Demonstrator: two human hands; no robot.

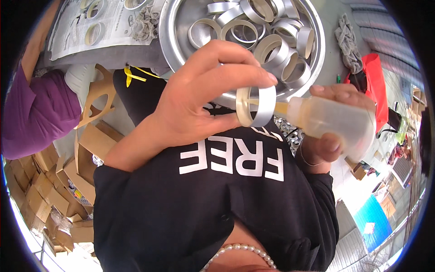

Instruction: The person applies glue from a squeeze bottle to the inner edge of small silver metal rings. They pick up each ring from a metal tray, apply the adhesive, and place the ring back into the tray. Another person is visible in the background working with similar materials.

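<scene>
Between the thumb and fingertips of my left hand [195,90] is a silver ring band [266,106] with a cream-coloured inside, held on edge in front of my chest. My right hand [333,97] is wrapped round a translucent squeeze bottle [340,120], tilted so that it lies nearly level. The bottle's yellowish nozzle [280,108] points left into the ring, and its thin tip appears near the inner wall; whether it touches I cannot tell. Just beyond my hands, a round metal basin [168,34] holds many similar rings [274,47] heaped loosely.
At the far left, several rings [94,34] and a crumpled grey cloth [147,25] lie on newspaper [120,36]. A person's purple sleeve [38,111] is beside it. Cardboard boxes [41,204] crowd the lower left. A red bag [374,86] stands at right.
</scene>
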